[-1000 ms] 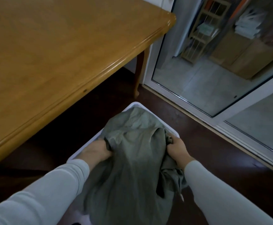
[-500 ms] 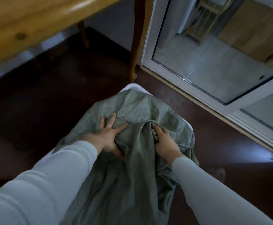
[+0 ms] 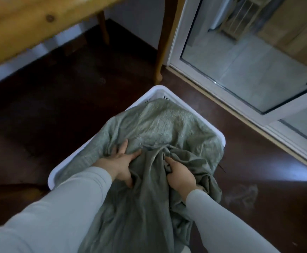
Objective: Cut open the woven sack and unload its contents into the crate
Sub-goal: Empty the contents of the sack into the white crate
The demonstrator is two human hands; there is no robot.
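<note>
A grey-green cloth [image 3: 160, 125] lies heaped over a white plastic crate [image 3: 156, 89] on the dark floor, covering most of its opening and hanging over its near and right sides. My left hand [image 3: 120, 162] presses flat on the cloth with its fingers spread, the thumb tucked into a fold. My right hand [image 3: 181, 175] is closed on a bunched ridge of the cloth near the middle. No woven sack or cutting tool is in sight. The inside of the crate is hidden under the cloth.
A wooden table [image 3: 21, 24] juts in at the upper left, with one leg [image 3: 160, 52] standing just beyond the crate's far corner. A white-framed glass sliding door [image 3: 258, 70] runs along the right. Dark wooden floor [image 3: 57, 115] surrounds the crate.
The view has dropped from the tabletop to the crate. My left hand let go of the cloth's edge and spread flat on it; the cloth now lies lower and wider over the crate.
</note>
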